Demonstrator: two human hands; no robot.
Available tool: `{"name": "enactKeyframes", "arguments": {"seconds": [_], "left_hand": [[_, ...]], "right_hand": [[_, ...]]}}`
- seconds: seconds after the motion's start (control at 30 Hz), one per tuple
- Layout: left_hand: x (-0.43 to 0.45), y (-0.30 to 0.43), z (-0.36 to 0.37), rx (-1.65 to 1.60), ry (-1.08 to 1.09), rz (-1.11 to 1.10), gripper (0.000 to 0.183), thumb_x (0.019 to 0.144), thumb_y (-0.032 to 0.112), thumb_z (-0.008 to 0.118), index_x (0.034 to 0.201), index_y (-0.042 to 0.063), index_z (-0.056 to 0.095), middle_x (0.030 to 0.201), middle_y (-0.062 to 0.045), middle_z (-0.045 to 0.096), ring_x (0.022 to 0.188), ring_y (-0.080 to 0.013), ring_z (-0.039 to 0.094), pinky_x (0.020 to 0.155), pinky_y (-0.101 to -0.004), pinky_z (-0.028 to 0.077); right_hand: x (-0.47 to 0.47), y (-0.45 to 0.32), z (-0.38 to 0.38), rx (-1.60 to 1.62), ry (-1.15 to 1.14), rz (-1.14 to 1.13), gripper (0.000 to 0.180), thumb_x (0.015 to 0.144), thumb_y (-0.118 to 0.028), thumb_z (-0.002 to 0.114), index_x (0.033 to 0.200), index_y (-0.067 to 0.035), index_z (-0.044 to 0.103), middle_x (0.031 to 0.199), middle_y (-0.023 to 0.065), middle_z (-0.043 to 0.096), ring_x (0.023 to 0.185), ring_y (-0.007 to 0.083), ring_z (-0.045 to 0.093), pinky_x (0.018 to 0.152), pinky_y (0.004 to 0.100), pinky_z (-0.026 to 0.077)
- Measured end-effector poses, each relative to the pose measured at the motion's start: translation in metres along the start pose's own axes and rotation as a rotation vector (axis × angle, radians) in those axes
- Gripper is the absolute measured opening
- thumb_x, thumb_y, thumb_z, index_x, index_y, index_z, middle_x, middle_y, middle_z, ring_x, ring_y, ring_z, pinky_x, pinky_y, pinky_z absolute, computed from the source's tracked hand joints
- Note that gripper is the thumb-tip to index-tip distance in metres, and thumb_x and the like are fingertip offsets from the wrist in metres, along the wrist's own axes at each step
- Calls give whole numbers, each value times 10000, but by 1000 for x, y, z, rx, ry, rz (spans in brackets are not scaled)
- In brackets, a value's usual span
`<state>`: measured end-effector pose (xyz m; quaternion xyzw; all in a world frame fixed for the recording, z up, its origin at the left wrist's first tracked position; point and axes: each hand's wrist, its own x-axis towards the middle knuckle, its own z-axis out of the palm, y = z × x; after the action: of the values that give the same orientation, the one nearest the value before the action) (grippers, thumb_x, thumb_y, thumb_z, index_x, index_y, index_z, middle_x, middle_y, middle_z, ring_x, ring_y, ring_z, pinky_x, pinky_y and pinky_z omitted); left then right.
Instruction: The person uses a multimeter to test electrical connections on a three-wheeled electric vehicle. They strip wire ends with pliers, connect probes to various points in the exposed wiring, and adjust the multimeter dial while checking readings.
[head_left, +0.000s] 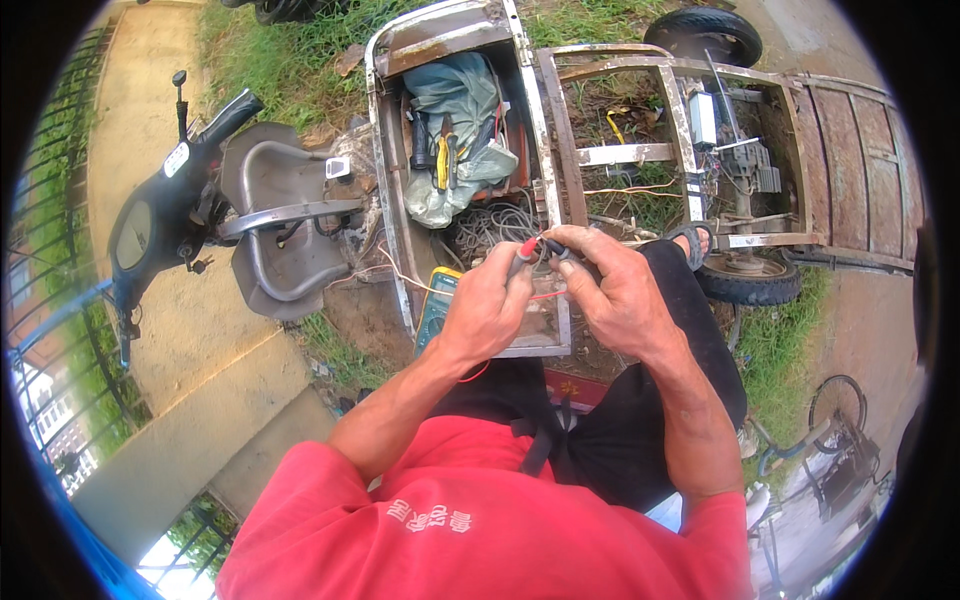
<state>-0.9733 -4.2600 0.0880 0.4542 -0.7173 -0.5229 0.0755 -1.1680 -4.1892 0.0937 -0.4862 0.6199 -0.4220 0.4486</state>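
Note:
My left hand (484, 304) grips a red-tipped test probe (526, 251) between thumb and fingers. A black test probe (556, 249) is pinched in my right hand (621, 291). The two probe ends point at each other and nearly meet; whether they touch is too small to tell. Partly hidden by my left hand, a digital multimeter (433, 311) with a yellow edge leans at the near left corner of the open metal box frame (391, 225). Its screen reading is not legible. A red test lead (550, 295) shows between my wrists.
Yellow-handled pliers (442, 161) lie on a plastic sheet (461, 86) in the box, above tangled grey cable (487, 225). Left are tricycle handlebars (176, 161); right, a rusty chassis frame (667, 112), motor (750, 166) and wheel (750, 279). My sandalled foot (691, 244) rests by the frame.

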Motion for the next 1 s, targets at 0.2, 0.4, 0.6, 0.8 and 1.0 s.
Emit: {"name": "enactKeyframes", "arguments": {"seconds": [0.2,0.4,0.6,0.8,1.0], "left_hand": [[12,0,0,-23,-15,12,162,990,71,552,1146,27,539,845,-249,622,772,-465,635,665,-501,476],[5,-1,5,44,-24,39,165,1002,77,555,1160,29,551,867,-228,649,795,-433,657,686,-483,501],[3,-5,13,47,-33,64,188,978,72,558,1163,41,545,902,-253,643,850,-483,649,709,-520,508],[-1,-4,15,11,-22,31,145,1048,107,551,1156,14,578,863,-172,665,765,-300,678,686,-401,522],[7,-9,6,-471,107,-214,147,1048,115,556,1161,34,603,907,-35,683,759,-91,625,643,-258,516]], "right_hand": [[12,3,-1,31,15,-14,310,952,-127,652,1212,42,649,1096,229,696,1019,399,689,895,445,541],[5,-1,2,65,54,73,268,956,-182,695,1115,33,681,995,203,713,911,342,711,803,414,547],[8,1,6,76,81,122,211,954,-182,715,1016,19,696,877,175,713,780,261,704,697,368,539],[8,-5,7,156,56,195,215,978,-194,704,1007,18,691,839,130,710,776,182,688,692,347,538],[12,0,0,164,149,237,242,1004,-229,690,1007,12,680,816,83,701,761,114,643,692,303,525]]}}
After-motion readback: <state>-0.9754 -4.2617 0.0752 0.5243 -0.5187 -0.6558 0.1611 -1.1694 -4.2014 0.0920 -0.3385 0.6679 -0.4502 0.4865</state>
